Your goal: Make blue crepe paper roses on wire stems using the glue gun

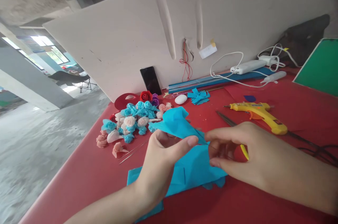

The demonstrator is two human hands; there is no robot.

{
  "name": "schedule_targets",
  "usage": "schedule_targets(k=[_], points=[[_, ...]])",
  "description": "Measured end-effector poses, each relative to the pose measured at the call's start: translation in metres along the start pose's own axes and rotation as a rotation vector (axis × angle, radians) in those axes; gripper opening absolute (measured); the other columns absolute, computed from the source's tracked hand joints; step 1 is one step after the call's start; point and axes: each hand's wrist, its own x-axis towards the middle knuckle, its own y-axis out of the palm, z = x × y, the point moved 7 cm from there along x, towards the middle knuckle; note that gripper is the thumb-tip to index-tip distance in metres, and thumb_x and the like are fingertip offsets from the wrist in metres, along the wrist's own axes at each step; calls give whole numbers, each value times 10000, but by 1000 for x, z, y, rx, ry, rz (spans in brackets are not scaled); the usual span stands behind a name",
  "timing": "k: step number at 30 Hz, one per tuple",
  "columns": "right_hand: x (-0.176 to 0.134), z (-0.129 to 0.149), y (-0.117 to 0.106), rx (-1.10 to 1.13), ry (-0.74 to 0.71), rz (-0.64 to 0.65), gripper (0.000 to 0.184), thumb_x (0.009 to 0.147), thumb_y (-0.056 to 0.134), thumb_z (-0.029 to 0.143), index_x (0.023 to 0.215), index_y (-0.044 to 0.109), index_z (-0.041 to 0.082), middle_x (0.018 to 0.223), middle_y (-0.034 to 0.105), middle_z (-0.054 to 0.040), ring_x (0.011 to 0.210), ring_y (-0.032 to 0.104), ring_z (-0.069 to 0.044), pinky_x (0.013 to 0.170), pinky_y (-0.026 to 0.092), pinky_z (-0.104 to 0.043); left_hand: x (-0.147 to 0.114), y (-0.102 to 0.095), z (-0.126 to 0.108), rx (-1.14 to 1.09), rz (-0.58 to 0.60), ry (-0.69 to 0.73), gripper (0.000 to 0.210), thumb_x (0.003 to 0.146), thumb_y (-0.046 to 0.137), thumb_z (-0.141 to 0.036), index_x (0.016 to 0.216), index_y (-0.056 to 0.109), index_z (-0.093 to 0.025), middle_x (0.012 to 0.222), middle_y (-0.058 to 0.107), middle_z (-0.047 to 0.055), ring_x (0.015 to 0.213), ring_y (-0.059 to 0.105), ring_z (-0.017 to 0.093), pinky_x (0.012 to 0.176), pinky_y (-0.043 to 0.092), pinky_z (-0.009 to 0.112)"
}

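Note:
A blue crepe paper piece [175, 122], partly curled over at its top, is held up above the table. My left hand [165, 153] is closed around its lower side, thumb pressed along the edge. The fingertips of my right hand [237, 146] pinch the narrow right end of the same piece. Beneath both hands lie flat blue crepe paper sheets [196, 166], some folded. Scissors [225, 118] lie behind my right hand, which hides most of them; part of a yellow handle shows between the fingers.
A heap of paper flowers [129, 122] and thin wires [132, 153] lie left on the red table [87, 178]. A yellow glue gun [260, 113] rests right. Blue paper scraps [198, 96], a white egg-shaped piece [181, 99], a phone [150, 80] and a power strip [248, 66] stand behind.

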Motion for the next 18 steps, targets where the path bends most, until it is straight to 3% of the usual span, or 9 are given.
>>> schedule_targets(k=[4,7,12,15,18], points=[[0,-5,1,24,53,12,104,746,552,301,742,619,223,683,643,29,626,597,-122,520,430,-207,0,0,8,15,2,-51,81,749,711,-157,672,696,-177,679,712,-38,623,651,95,614,554,191],[-2,-1,3,46,27,12,179,786,544,376,717,605,222,632,613,32,593,560,-107,465,378,-178,-2,1,15,62,30,-89,62,775,686,-215,749,690,-158,698,722,8,557,663,137,578,558,248],[-5,10,0,-41,-87,-67,340,883,435,364,614,512,172,505,431,36,466,376,-61,389,221,-177,-5,4,19,86,86,-82,124,806,642,-270,796,692,-157,740,731,50,608,689,192,541,558,275],[-6,14,-5,-112,-153,-122,326,901,434,342,642,552,182,505,442,41,461,372,-64,385,213,-188,-6,9,17,60,143,-69,175,784,669,-261,934,685,-173,794,732,52,706,699,216,570,569,286],[-11,23,-19,-191,-309,-237,223,898,477,272,749,635,223,540,517,65,448,403,-52,415,285,-173,-1,9,15,144,182,-53,291,722,729,-209,1007,665,-208,879,731,28,819,694,210,718,575,304]])
